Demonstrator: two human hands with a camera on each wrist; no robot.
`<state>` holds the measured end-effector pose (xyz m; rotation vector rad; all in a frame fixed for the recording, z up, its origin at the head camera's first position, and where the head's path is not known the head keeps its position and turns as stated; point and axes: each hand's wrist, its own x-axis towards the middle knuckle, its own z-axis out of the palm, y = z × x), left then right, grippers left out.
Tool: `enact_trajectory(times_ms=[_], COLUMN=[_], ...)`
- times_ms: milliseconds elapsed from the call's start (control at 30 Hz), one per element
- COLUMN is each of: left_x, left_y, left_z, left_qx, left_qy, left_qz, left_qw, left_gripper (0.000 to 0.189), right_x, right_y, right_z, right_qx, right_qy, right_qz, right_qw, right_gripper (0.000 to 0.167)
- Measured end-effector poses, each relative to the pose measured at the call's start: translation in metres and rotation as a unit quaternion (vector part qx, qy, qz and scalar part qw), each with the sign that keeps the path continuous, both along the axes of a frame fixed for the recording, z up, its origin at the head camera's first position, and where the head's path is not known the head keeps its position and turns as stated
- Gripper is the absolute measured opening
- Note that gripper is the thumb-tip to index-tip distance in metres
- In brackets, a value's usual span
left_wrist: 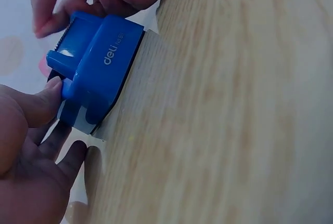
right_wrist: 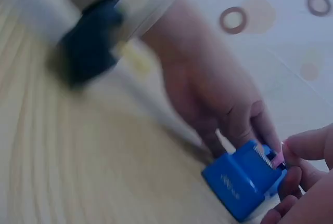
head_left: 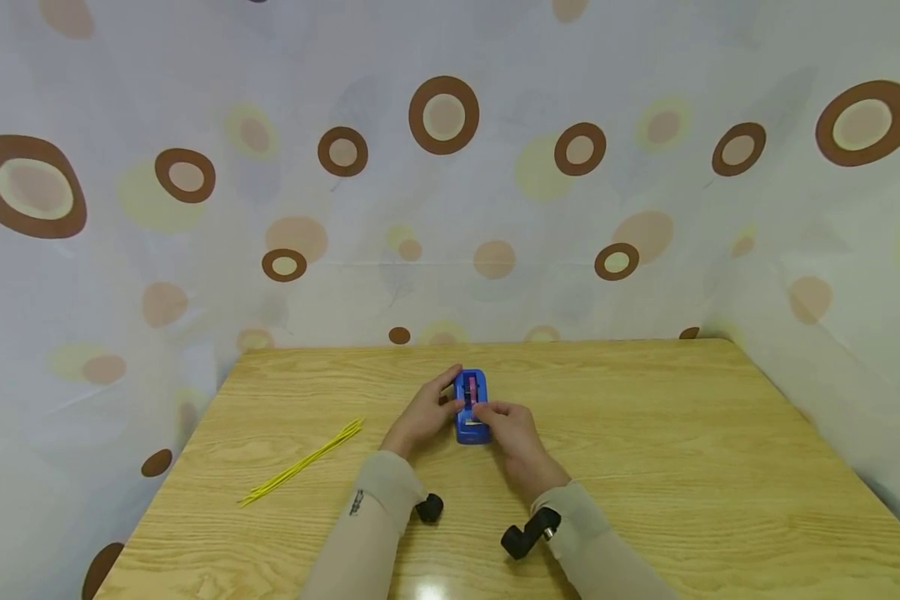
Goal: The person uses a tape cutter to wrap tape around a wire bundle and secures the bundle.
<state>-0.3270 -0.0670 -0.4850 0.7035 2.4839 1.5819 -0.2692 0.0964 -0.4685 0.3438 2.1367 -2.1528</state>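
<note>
A blue tape dispenser (head_left: pixel 472 435) with a serrated cutting edge stands on the table, a narrow roll of pink tape (head_left: pixel 473 387) in its well. My left hand (head_left: pixel 422 417) grips it from the left; the left wrist view has the thumb (left_wrist: pixel 52 91) against the near side and fingers beyond the end. From the right, my right hand (head_left: pixel 521 437) reaches over the dispenser. In the right wrist view its thumb and forefinger pinch at the pink tape (right_wrist: pixel 279 159), just behind the cutter. Those fingertips partly cover the tape.
Several thin yellow sticks (head_left: pixel 300 462) lie in a loose bundle on the wooden table (head_left: pixel 682 458), left of the hands. Patterned cloth (head_left: pixel 450 208) hangs behind the table and along both sides. A black wrist camera (head_left: pixel 525 537) juts from the right cuff.
</note>
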Motion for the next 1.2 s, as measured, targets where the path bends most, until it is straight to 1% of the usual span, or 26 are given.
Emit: enact_trajectory(times_ms=[100,200,333,433,633,867,967,1200], left_x=[0.001,0.001,0.002,0.001,-0.001,-0.002,-0.001,-0.002], left_y=[0.001,0.002,0.003,0.003,0.001,0.001,0.002,0.001], left_z=[0.001,0.002,-0.001,-0.002,-0.002,-0.003,-0.003,-0.002], left_qx=[0.003,0.008,0.009,0.01,0.009,0.001,0.0,0.004], left_qy=[0.0,0.001,0.005,0.008,0.002,-0.005,-0.002,0.0], left_qz=[0.008,0.017,0.02,0.019,0.016,0.012,0.017,0.012], left_qw=[1.0,0.9998,0.9997,0.9997,0.9998,0.9999,0.9999,0.9999], left_gripper=[0.059,0.059,0.059,0.059,0.059,0.061,0.061,0.062], right_x=[0.0,0.002,0.006,0.009,0.013,0.021,0.022,0.024], right_y=[-0.001,-0.001,-0.002,-0.003,-0.002,-0.001,-0.001,-0.003], right_z=[0.002,0.004,0.004,0.005,0.005,0.003,0.002,0.004], right_qx=[-0.012,0.02,0.036,0.046,0.065,0.086,0.089,0.077], right_qy=[-0.01,-0.006,0.001,0.004,-0.002,0.008,0.007,0.003], right_qz=[-0.006,-0.003,-0.008,-0.012,-0.011,-0.013,-0.015,-0.016], right_qw=[0.9999,0.9998,0.9993,0.9989,0.9978,0.9962,0.9959,0.9969], right_gripper=[0.03,0.029,0.028,0.027,0.026,0.023,0.021,0.017])
